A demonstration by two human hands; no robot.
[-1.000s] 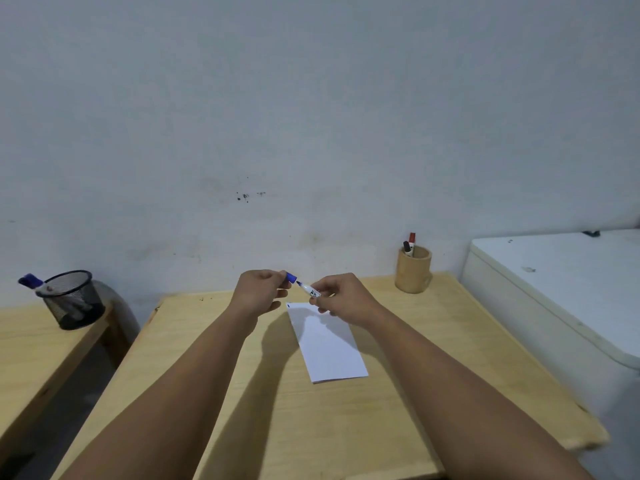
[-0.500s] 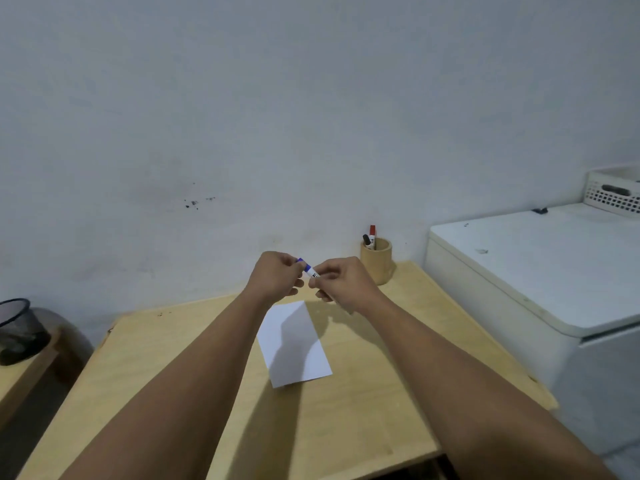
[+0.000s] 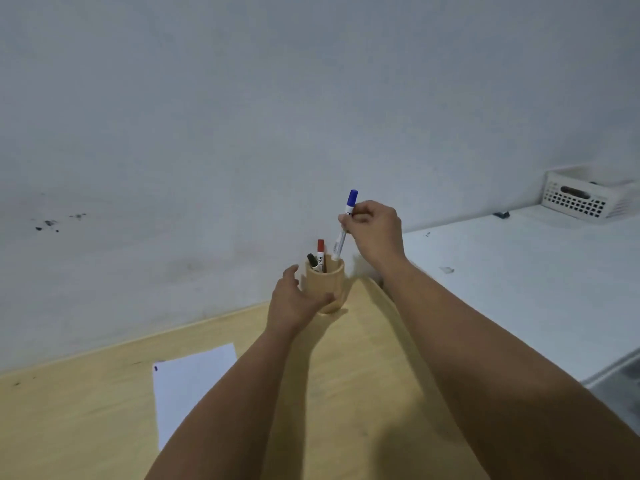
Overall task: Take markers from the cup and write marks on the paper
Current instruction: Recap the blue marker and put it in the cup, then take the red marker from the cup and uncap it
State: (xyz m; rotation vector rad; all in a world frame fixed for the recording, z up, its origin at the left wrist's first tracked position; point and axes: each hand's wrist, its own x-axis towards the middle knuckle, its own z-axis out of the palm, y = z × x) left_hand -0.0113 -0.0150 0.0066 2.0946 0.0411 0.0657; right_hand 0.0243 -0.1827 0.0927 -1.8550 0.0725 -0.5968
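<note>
A light wooden cup (image 3: 327, 282) stands at the far right corner of the wooden table (image 3: 360, 375), against the wall. A red-capped marker (image 3: 320, 252) and a black-capped marker (image 3: 312, 260) stick up from it. My right hand (image 3: 375, 233) pinches a capped blue marker (image 3: 345, 225), held nearly upright with its lower end at the cup's rim. My left hand (image 3: 294, 301) wraps the cup's left side. A white sheet of paper (image 3: 188, 382) lies on the table to the left, partly under my left forearm, with a small blue mark at its top left corner.
A white chest-like appliance (image 3: 519, 282) stands right of the table, with a white perforated basket (image 3: 585, 195) at its back. The grey wall rises directly behind the cup.
Both hands moved from above the paper to the cup. The cap is back on the blue marker, which now stands over the cup. The view has shifted right.
</note>
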